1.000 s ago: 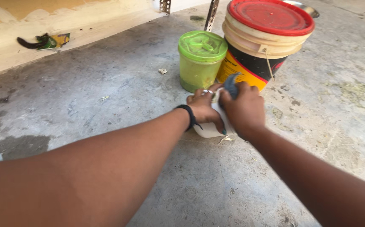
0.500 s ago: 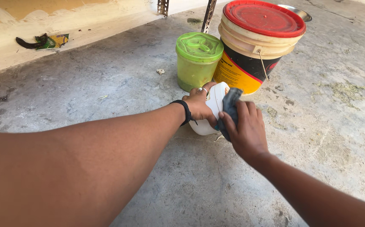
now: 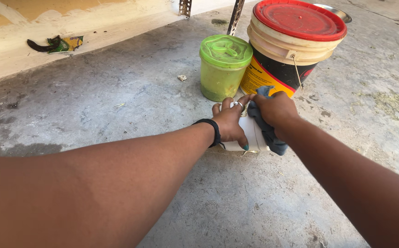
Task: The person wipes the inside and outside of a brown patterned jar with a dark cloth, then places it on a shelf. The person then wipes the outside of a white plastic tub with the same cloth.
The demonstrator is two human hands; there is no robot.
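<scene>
**Both hands on a white container, one with a cloth**

The left hand lies on top of a white container, fingers curled over its upper face and thumb hooked down its near side; a ring sits on one finger and a black band circles the wrist. The right hand presses a dark blue-grey cloth against the container's right side, fingers closed over the bunched fabric, whose loose end hangs down to the floor.

The white container sits on the concrete floor, just in front of the red-lidded bucket and nearly touching its base. Most of it is hidden under the hands; the visible face is flat and pale, and its long axis appears to run away from the person toward the bucket, though I cannot tell for sure.

Just left of the bucket stands a green plastic jar with a green lid, upright. Behind the bucket, a metal bowl's rim shows. Far left of the bucket, a crumpled wrapper lies against the pale wall base.
</scene>
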